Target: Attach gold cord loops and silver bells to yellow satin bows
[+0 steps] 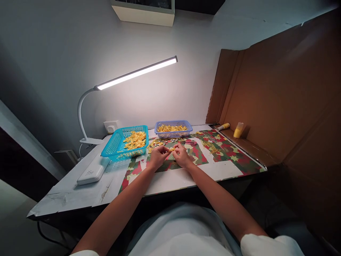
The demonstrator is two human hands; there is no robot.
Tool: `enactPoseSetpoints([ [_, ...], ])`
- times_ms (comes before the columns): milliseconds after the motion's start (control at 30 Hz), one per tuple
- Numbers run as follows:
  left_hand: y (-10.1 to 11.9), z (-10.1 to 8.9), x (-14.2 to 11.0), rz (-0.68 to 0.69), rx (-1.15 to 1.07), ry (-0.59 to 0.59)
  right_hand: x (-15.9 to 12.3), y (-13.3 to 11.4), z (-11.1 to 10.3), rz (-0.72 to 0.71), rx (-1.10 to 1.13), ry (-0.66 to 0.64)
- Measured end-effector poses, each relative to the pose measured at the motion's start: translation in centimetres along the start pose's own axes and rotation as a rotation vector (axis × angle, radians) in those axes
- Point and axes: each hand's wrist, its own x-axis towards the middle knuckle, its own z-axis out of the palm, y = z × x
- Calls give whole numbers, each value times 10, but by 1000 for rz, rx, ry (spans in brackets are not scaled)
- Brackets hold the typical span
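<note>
Fingertips of both hands meet over the middle of the table around a small yellow ribbon piece [172, 149], whose exact shape is too small to make out. My left hand [158, 156] pinches it from the left, and my right hand [181, 156] pinches its other side. Just beyond the fingers lie loose yellow pieces [156, 143] and small shiny bits. A pair of snips with a dark red handle [190, 143] rests behind my right hand. To the left, a teal basket [110, 145] holds a heap of yellow ribbon pieces [135, 140].
A blue-purple basket [173, 134] of thin gold pieces stands against the wall. Gold strands [211, 147] lie on the camouflage-patterned sheet [234, 156]. A lamp [137, 73] arches above, and a white power bank [91, 174] lies left. Cardboard [279, 89] walls the right side, beside a yellow-filled container [238, 131].
</note>
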Motion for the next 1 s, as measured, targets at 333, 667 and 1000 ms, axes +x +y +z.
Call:
enactPoseSetpoints([
  [333,9,1,-5,88,144,25,-1,-3,4,2,-31,36],
  [667,9,-3,-3,83,92,30,0,-9,-2,10,13,35],
  [1000,1,-2,4,-9,-128,63,-4,-20,-21,36,135,38],
])
